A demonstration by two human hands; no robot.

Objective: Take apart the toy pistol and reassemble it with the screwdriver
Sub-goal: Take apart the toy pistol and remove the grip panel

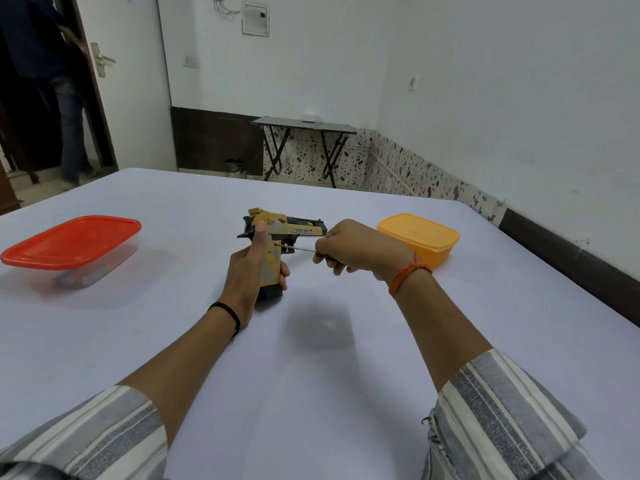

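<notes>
1. Left hand (250, 271): closed round the grip of the pistol (277, 237), thumb laid up the near side toward the slide. The butt sits on or just above the table (329, 393); which, I cannot tell. Advice: set the butt down firmly, so the pistol cannot twist under turning force.
2. Pistol: yellow and black, upright near the table's middle, barrel pointing right. It looks whole; whether any screw is already out cannot be told.
3. Screwdriver (300, 249): slim metal shaft, lying almost level, tip at a small dark spot on the frame just behind the trigger, judged to be a screw. Advice: keep the shaft square to the screw head and press inward while turning, so the tip does not ride out and chew the slot.
4. Right hand (356, 249): closed on the dark handle, fingers curled under, wrist raised. Advice: turn with the fingers, in short twists, wrist steady.
5. Yellow box (420, 237): lidded, just beyond the right hand. It could take loose screws once opened.
6. Red-lidded box (71, 245): clear-walled, far left, well apart from the work.
</notes>
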